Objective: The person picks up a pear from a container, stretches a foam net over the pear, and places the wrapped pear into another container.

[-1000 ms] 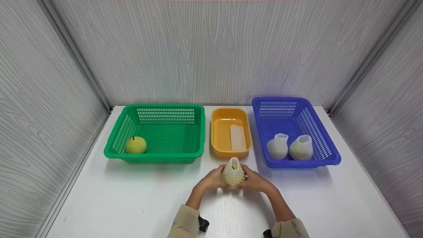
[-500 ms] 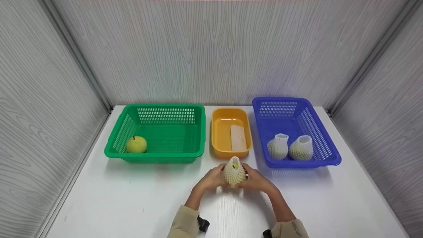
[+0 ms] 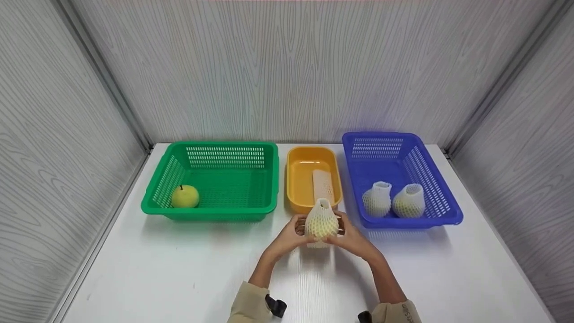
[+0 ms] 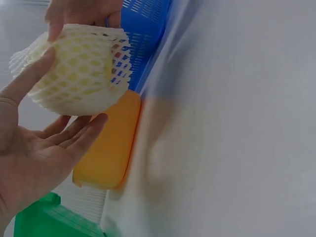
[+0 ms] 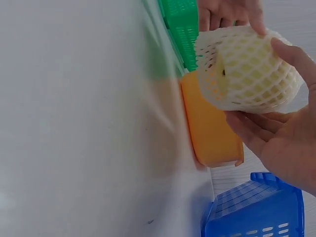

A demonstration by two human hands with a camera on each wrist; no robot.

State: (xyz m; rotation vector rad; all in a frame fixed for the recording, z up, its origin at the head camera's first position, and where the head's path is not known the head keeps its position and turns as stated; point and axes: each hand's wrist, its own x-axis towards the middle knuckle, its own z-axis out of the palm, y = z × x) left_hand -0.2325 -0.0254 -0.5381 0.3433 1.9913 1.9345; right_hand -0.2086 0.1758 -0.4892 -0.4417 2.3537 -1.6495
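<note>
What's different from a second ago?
In the head view, the netted fruit has moved up and now overlaps the rim of the orange tray. The left hand and right hand still hold it. The green basket with its bare fruit and the blue basket with two netted ones stayed put.

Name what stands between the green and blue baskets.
In the head view, an orange tray holding a white net stands between the green basket and blue basket; nearer the camera, the left hand and right hand hold a netted fruit.
</note>
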